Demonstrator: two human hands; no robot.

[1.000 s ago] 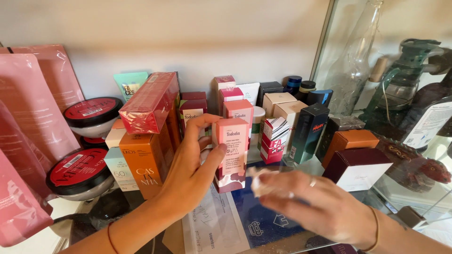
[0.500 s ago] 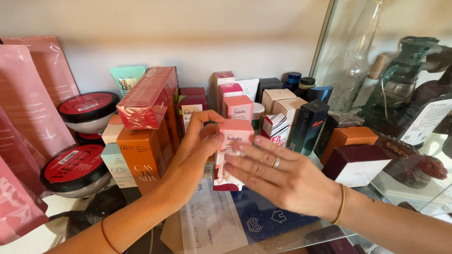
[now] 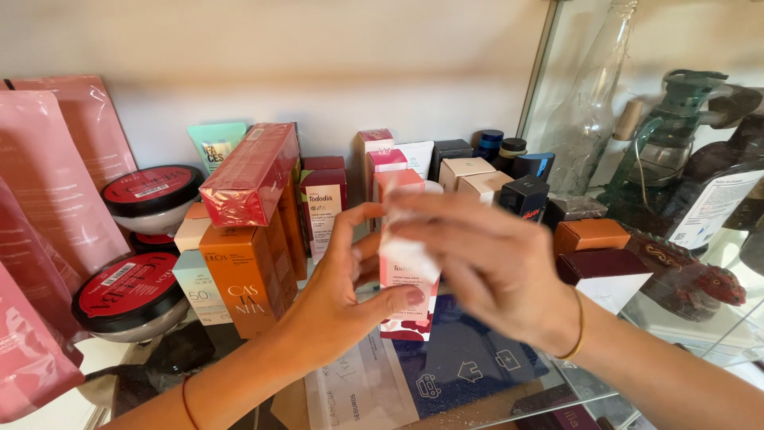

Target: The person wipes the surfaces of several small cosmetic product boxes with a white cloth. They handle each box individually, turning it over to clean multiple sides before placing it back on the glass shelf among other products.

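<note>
I am holding the pink and white carton (image 3: 407,296) upright at shelf centre, my left hand (image 3: 342,299) pinching its sides in a closed grip; my right hand (image 3: 485,263) is blurring across its top, grip unclear. That crowding could topple the dark boxes (image 3: 521,195) at one o'clock.
</note>
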